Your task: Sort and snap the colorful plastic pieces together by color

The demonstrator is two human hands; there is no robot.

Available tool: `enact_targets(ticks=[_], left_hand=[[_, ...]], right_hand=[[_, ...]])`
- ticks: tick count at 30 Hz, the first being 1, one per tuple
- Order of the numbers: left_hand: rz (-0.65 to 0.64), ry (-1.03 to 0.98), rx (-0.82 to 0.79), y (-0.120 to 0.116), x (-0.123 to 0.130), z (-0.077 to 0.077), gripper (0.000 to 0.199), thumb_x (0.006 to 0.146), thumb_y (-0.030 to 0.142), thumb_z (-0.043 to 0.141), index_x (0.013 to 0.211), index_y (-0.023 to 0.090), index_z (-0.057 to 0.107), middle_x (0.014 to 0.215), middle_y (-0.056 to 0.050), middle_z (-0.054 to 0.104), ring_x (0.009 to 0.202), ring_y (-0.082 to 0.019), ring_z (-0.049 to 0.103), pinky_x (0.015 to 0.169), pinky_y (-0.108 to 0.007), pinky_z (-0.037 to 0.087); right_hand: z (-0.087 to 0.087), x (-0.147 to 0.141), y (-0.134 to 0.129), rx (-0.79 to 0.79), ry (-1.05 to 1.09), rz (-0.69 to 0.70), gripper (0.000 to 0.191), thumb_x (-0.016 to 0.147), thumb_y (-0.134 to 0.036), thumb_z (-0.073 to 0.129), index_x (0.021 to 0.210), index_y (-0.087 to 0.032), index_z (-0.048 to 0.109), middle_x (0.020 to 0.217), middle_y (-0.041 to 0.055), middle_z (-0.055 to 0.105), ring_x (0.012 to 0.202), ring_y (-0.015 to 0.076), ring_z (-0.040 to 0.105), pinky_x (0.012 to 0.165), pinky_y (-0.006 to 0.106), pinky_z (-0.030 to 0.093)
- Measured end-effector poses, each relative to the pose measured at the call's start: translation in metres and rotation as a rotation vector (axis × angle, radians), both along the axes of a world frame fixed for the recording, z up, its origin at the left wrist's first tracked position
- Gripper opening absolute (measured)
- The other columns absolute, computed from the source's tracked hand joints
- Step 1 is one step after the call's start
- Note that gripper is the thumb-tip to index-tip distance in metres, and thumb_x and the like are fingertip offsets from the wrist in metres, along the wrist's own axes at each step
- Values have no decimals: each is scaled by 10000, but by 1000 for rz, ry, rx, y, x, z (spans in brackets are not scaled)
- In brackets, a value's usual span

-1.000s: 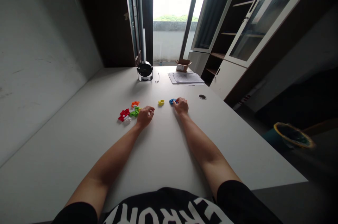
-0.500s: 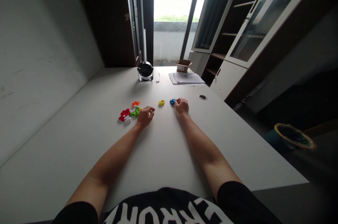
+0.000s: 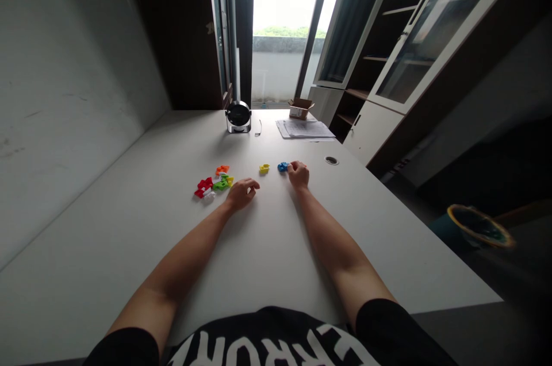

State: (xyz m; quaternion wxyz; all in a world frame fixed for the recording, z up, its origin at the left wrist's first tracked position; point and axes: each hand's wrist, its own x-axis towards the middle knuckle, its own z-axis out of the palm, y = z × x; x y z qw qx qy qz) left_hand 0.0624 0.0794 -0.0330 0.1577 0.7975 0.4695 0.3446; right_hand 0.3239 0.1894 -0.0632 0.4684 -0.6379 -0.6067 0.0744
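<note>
My left hand (image 3: 244, 193) hovers or rests on the white table (image 3: 276, 228), its fingers apart and nothing between them. Just left of it lies a loose group of small pieces: green (image 3: 220, 184), orange (image 3: 222, 170), red (image 3: 204, 184), white (image 3: 209, 195) and yellow (image 3: 230, 180). A single yellow piece (image 3: 264, 169) lies between my two hands. My right hand (image 3: 298, 174) has its fingers closed at the right side of the blue pieces (image 3: 283, 166); what its fingertips hold, if anything, is hidden.
Toward the far edge stand a round black device (image 3: 238, 115) and a small open cardboard box (image 3: 301, 108) behind papers (image 3: 305, 128). A round hole (image 3: 332, 160) is set in the table at right. A bin (image 3: 478, 225) stands on the floor.
My left hand has moved slightly right, away from the group, uncovering more of the yellow piece there. The fingers of my right hand have drawn in closer together beside the blue pieces.
</note>
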Motion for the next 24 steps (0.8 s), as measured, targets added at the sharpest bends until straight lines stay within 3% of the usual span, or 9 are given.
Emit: enact_targets(ticks=[4,7,13,19,24], left_hand=[[122,51,63,4,-4,-4,446,727,-63,423,884,229,722,977,-41,720,1008,-224,622,975,-398,463],[251,58,64,9,-9,-9,463,725,-79,421,904,224,722,1018,-68,705,1054,-256,595,978,-423,465],[184,-10,48,13,-10,-14,452,755,-50,459,1003,227,717,1174,-74,651,1141,-249,589,1038,-428,472],[92,-288,-10,16,-10,-12,507,718,-48,363,1011,215,684,1197,-51,653,1108,-169,627,976,-336,544],[214,-155,27,14,-9,-9,476,702,-44,401,981,217,685,1096,-56,673,1051,-195,626,991,-381,512]], right_hand=[[4,-10,-9,46,34,62,261,888,-370,483,799,-193,653,766,53,663,727,200,568,748,314,424],[7,-21,-17,56,42,121,266,890,-381,481,803,-196,652,755,45,663,697,192,563,711,300,416],[14,-37,-30,-5,29,254,263,889,-390,495,831,-207,676,739,37,673,659,189,568,656,295,404],[14,-41,-31,-94,39,328,216,856,-350,528,835,-209,690,715,28,671,648,186,575,642,294,407],[16,-49,-35,-225,42,582,177,764,-211,536,840,-201,696,751,2,681,657,157,561,643,264,416]])
